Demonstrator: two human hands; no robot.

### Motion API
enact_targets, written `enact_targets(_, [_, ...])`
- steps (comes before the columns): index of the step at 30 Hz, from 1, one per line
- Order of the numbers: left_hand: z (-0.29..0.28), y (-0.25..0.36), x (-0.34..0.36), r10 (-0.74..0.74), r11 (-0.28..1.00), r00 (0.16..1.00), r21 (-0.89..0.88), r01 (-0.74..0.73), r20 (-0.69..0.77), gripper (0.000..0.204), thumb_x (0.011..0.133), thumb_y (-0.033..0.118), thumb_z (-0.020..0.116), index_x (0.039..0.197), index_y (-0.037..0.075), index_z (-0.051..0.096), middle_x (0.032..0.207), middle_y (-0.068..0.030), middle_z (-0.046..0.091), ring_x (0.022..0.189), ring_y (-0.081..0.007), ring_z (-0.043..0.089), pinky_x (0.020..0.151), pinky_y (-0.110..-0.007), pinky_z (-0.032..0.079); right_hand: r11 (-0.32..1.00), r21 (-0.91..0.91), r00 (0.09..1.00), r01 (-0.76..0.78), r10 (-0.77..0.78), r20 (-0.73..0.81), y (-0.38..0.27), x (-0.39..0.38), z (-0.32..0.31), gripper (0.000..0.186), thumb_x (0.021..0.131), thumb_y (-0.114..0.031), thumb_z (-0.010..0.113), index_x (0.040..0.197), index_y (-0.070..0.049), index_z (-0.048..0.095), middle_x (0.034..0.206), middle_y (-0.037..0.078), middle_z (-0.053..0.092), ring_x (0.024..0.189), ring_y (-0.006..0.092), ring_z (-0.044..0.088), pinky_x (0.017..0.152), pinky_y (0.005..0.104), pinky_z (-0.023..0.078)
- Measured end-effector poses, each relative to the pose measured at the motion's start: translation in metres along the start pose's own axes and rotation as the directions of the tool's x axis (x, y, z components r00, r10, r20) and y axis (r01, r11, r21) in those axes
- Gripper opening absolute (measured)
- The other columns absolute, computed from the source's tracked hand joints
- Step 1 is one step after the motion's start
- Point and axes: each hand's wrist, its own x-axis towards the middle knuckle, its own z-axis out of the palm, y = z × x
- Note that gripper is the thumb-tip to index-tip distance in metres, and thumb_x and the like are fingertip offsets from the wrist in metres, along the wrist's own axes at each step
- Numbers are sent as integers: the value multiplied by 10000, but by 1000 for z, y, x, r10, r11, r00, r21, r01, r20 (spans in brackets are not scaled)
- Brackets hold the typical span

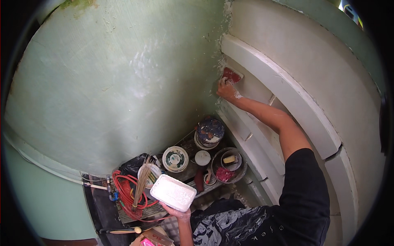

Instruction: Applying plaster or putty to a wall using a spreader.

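My right hand [227, 90], dusted with white, is closed on a red putty spreader [233, 75]. The spreader lies against the pale wall panel beside the corner, below a protruding ledge [283, 76]. Low in front of me, my left hand [177, 211] holds up a shallow rectangular tray [167, 202] from beneath. White paste [174, 191] coats the tray's inside. Rough white patches run along the corner where the green wall [102, 90] meets the panels.
Below stand a lidded tub [175, 159], a paint-stained bucket [210, 130] and a basin [243, 171] with a smaller bowl and a pink cloth. A red hose [123, 186], a stick broom [140, 184] and a hammer [123, 231] lie at lower left.
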Motion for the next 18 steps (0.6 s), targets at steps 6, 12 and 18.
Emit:
enact_targets(6, [6,-1,-2,-13,1000,1000,19,13,-13,705,910,627,308,1458,187,246,1475,-48,329,1313,-302,376,1073,-476,326,968,244,980,51,-95,172,-10,-18,4,246,683,-162,593,814,13,708,865,222,618,902,437,612,627,448,533])
enact_targets(12, [-5,-3,0,-9,1000,1000,6,9,5,711,907,633,308,1459,189,240,1476,-49,325,1313,-303,375,1073,-480,326,969,238,996,-59,42,78,-5,2,-38,267,692,-158,588,873,11,688,939,189,604,922,354,593,649,404,523])
enact_targets(18, [-2,-4,-1,-8,1000,1000,10,8,10,710,912,628,286,1462,184,230,1478,-54,317,1316,-304,371,1077,-478,325,954,268,962,-134,61,265,-9,-25,-29,302,710,-140,574,960,12,651,969,153,573,926,295,564,662,386,503])
